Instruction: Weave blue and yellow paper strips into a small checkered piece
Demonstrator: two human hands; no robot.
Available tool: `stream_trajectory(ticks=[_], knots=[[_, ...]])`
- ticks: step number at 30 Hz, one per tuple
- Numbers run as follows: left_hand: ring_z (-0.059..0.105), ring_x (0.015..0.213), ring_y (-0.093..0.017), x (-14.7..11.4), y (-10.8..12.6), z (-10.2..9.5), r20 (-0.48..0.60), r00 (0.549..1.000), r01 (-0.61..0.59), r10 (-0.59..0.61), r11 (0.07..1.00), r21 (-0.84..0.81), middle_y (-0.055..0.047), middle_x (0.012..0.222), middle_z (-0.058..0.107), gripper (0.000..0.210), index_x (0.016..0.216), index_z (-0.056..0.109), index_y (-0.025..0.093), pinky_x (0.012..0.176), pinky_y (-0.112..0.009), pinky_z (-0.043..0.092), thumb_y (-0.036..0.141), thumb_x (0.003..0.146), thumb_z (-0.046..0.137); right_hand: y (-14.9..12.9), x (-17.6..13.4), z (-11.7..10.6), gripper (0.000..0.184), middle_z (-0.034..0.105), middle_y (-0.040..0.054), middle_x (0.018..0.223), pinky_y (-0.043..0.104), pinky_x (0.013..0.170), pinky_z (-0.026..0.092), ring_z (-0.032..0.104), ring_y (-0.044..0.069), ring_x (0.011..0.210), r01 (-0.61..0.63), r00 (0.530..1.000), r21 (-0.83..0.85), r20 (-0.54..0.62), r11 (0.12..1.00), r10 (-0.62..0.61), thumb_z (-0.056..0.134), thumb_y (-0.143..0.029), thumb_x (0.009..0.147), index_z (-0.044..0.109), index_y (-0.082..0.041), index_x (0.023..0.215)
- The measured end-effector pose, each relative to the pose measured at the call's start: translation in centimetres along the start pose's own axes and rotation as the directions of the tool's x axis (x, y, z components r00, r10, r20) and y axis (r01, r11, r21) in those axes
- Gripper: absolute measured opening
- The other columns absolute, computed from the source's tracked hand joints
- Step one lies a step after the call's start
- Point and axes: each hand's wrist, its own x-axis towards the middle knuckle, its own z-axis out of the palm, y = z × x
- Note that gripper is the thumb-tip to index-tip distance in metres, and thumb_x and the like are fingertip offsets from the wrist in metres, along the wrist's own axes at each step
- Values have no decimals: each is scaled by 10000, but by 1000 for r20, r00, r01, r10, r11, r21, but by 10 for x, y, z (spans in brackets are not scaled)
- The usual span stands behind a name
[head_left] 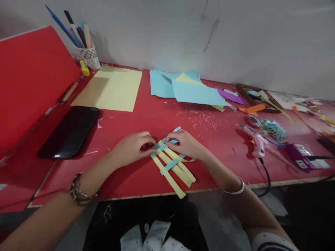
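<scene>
Yellow paper strips (171,174) fan out toward the table's front edge, with short blue paper strips (171,164) crossing over and under them in a loose weave. At the weave's upper left, my left hand (136,148) pinches the strips between thumb and fingertips. My right hand (185,143) is closed on a blue strip at the upper right, its thumb and fingers pressed together. The fingers hide part of the crossings between the two hands. One yellow strip curls out beneath my right hand.
A black phone (70,132) lies to the left, near a yellow sheet (115,87). Blue sheets (193,91) with a partly covered blade lie at the back. A pink glue gun (256,141), its cord, and a purple power strip (300,156) occupy the right. A patterned pen cup (89,58) stands back left.
</scene>
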Motion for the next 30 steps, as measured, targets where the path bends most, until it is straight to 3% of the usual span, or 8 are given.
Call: stream_trajectory(ticks=[5,11,16,19,22,24,27,30], knots=[[559,726,-150,-9,4,-4,58,998,0,-4,997,72,-32,879,582,247,893,603,209,574,-234,408,397,748,537,-1,6,-5,157,574,7,831,396,877,192,499,129,781,77,996,-197,56,977,-67,463,-245,837,579,-184,751],[586,737,-183,-27,13,4,-34,997,80,-74,976,202,-40,913,592,226,909,599,200,549,-258,418,359,755,555,-6,16,-1,197,512,67,1118,532,957,65,429,211,1030,192,979,-466,28,864,-202,476,-263,848,642,-213,753],[597,729,-201,-37,26,15,-117,986,152,-122,942,299,-44,870,602,262,945,589,188,575,-284,441,381,772,555,-9,23,0,168,357,46,1336,581,976,47,278,264,1210,293,949,-545,67,786,-308,488,-306,839,644,-256,801],[605,742,-205,-40,31,21,-148,979,183,-142,927,328,-51,874,611,243,933,590,187,585,-285,449,366,771,564,-10,20,-4,182,283,38,1387,583,987,36,202,280,1264,252,949,-533,-26,808,-314,480,-337,833,615,-280,942],[610,766,-209,-44,34,25,-173,975,195,-142,919,344,-60,910,619,247,934,583,187,582,-283,457,369,768,562,-13,6,-13,250,355,81,1326,549,988,121,306,278,1208,71,935,-477,-275,876,-225,430,-320,850,562,-245,1048],[611,776,-215,-47,34,27,-223,968,195,-117,908,371,-70,917,624,272,951,574,176,578,-286,466,376,768,555,-16,-9,-19,248,492,107,1159,470,940,270,443,238,1072,2,915,-405,-368,914,-165,406,-290,858,548,-195,1038],[600,841,-241,-49,36,26,-320,948,153,-5,885,440,-110,967,620,355,1028,550,144,633,-314,482,398,782,524,-19,-35,-20,239,577,97,952,355,794,409,527,205,898,52,945,-311,-292,949,-147,440,-304,843,535,-159,1007],[556,989,-239,-42,40,27,-291,947,20,136,879,476,-120,1116,583,393,1158,492,160,781,-338,464,388,847,413,-15,-51,-12,238,583,94,986,352,795,417,531,210,919,23,966,-261,-243,965,-89,455,-307,837,519,-172,1023]])
